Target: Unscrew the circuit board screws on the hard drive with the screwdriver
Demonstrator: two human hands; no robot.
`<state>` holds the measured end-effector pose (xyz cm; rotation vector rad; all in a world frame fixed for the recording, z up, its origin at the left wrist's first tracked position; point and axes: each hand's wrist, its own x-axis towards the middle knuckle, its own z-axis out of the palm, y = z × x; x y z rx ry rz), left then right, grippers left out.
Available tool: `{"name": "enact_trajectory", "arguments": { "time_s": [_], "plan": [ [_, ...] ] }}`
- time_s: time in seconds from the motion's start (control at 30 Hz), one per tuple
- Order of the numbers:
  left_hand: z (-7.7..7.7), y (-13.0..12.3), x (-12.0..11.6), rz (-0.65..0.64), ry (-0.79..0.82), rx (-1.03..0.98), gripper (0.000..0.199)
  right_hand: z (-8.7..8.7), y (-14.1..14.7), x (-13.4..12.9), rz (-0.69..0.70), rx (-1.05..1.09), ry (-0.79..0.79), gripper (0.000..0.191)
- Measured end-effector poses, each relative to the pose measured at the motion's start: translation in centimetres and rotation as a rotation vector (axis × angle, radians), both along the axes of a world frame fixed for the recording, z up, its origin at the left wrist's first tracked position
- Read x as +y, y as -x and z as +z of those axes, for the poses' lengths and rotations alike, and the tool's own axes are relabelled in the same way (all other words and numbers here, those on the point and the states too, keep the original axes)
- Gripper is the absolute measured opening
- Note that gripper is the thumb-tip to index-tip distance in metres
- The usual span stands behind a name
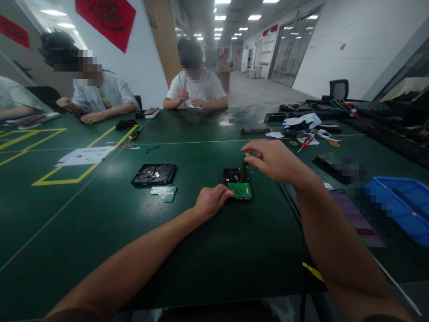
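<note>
A black hard drive (228,175) with a green circuit board (241,190) lies on the table in front of me. My left hand (213,201) has its fingers pressed together at the drive's left edge, by the board's corner. Above the drive, my right hand (271,162) grips the top of a yellow and black screwdriver (246,166), which points down at the drive. The screwdriver's tip is too small to make out. Farther left lies another black drive (154,174), with a detached circuit board (165,193) and several tiny screws beside it.
The green table (187,273) spreads around. A blue tray (402,205), a purple flat sheet (358,217), a red screwdriver (304,142) and white gloves (303,120) lie to the right. Papers (85,155) lie left. People sit across the table and at the left.
</note>
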<state>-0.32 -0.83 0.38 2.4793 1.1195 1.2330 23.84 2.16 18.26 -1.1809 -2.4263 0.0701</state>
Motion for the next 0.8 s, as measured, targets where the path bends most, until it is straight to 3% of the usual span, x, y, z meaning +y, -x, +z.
{"name": "enact_trajectory", "arguments": {
  "time_s": [0.2,0.47,0.8],
  "plan": [
    [0.4,-0.1,-0.8,-0.041,-0.126,0.101,0.056,0.0,-0.1,0.0,0.005,0.000,-0.001,0.025],
    [1.1,-0.3,-0.3,-0.052,-0.191,0.151,0.020,-0.1,0.0,0.2,-0.026,-0.057,-0.044,0.027],
    [0.2,-0.3,0.2,-0.178,-0.100,0.250,0.036,-0.1,0.4,0.0,-0.001,-0.001,-0.017,0.030]
  ]
}}
